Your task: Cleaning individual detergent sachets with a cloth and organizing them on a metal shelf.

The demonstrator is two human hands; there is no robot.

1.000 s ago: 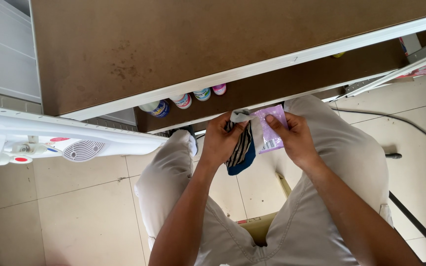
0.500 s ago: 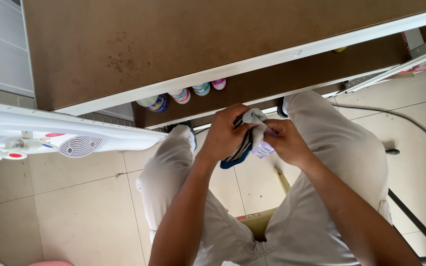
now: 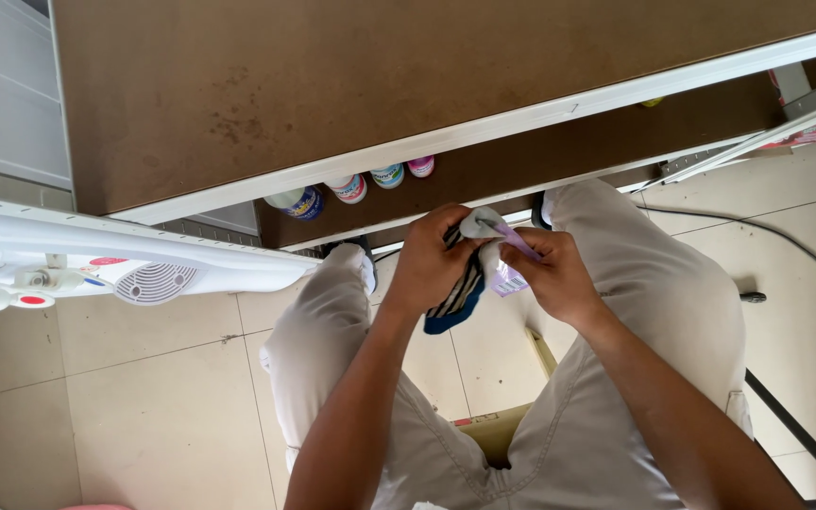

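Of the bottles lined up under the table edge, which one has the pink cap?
The pink-capped bottle is the rightmost of the four in the head view, farthest from the dark blue one at the left end. The two between show teal and red.

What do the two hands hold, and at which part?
Both hands, left and right, grip a bundle of socks at its top; the striped, blue-toed end hangs below.

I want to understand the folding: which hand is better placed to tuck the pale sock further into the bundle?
Probably the right hand: its fingertips already pinch the pale sock at the top of the bundle. The left hand is wrapped around the striped sock, so its grip steadies the bundle.
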